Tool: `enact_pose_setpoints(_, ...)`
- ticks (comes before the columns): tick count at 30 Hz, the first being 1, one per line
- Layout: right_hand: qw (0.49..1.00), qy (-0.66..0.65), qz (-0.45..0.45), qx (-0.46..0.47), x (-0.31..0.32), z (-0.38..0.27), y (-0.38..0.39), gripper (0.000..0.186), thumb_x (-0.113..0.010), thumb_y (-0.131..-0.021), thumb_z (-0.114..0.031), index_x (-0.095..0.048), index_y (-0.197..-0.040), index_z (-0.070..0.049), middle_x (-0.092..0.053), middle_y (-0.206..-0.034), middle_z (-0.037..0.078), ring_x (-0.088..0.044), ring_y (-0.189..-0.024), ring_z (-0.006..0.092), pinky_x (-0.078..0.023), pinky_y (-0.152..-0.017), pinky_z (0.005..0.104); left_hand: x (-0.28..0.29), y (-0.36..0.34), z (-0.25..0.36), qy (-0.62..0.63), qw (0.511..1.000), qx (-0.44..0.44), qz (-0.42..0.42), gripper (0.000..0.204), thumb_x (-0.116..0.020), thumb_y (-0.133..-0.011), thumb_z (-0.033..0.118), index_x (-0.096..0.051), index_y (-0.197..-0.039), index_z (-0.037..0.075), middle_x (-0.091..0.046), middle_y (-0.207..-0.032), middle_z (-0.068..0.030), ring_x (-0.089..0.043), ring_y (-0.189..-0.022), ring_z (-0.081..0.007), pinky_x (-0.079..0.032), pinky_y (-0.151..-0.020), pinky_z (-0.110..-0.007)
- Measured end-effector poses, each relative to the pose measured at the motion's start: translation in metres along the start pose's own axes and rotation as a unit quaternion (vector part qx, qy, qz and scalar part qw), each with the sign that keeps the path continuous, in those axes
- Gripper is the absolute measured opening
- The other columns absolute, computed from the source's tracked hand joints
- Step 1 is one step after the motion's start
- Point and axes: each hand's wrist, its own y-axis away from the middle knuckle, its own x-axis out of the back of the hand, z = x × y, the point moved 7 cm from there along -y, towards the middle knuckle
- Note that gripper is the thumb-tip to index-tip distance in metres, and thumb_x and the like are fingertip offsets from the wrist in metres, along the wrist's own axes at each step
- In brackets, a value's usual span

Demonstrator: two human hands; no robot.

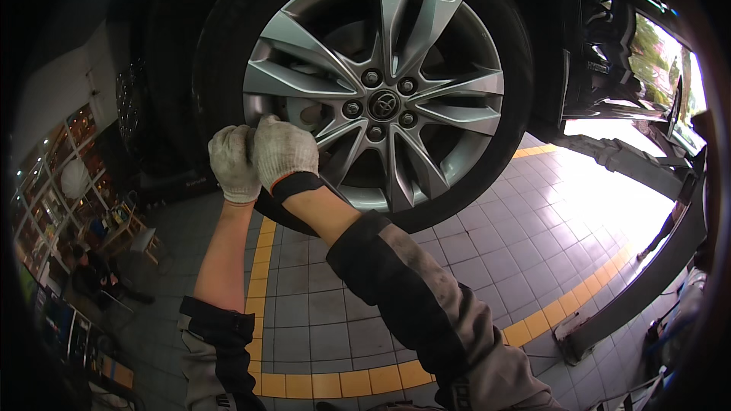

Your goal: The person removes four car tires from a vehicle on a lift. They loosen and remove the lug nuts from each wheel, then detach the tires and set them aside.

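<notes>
A silver alloy wheel [392,11] with several twin spokes sits in a black tyre [516,68] on a dark car, directly ahead of me. Lug nuts ring its dark centre cap [383,106]. Both my hands wear off-white knit gloves and meet at the wheel's lower left rim. My left hand [233,164] is closed, over the tyre sidewall. Beside and touching it, my right hand [285,154] is closed at the rim edge. Whatever the fingers hold is hidden by the gloves. Through the spokes, part of the brake disc [311,113] shows.
A grey lift arm [624,164] reaches under the car at right, beside a lift post [647,289]. Yellow tiles [339,385] edge the grey tiled floor [331,316]. At far left a person [95,278] sits near a wooden chair [126,224].
</notes>
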Motion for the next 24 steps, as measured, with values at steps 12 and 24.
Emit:
enact_pose_setpoints(12, 0.999, -0.017, -0.045, 0.000, 0.0044, 0.0007, 0.0005, 0.026, -0.074, -0.102, -0.018, -0.072, -0.118, 0.003, -0.085, -0.101, 0.021, -0.086, -0.096, 0.0337, -0.071, -0.080, 0.0420, 0.0032, 0.0022, 0.0021, -0.003, 1.000, -0.004, -0.006, 0.029, -0.083, -0.086, 0.013, -0.074, -0.112, 0.003, -0.078, -0.101, -0.0112, -0.074, -0.105, -0.0349, -0.054, -0.094, -0.048)
enact_pose_setpoints(24, 0.999, -0.021, -0.037, 0.003, -0.0003, 0.0014, -0.0022, 0.026, -0.073, -0.103, -0.019, -0.071, -0.119, 0.002, -0.085, -0.101, 0.020, -0.086, -0.094, 0.0320, -0.071, -0.078, 0.0409, 0.0022, 0.0032, 0.0009, -0.015, 1.000, 0.013, -0.018, 0.026, -0.082, -0.087, 0.015, -0.075, -0.110, 0.004, -0.078, -0.101, -0.0101, -0.074, -0.107, -0.0347, -0.054, -0.096, -0.048)
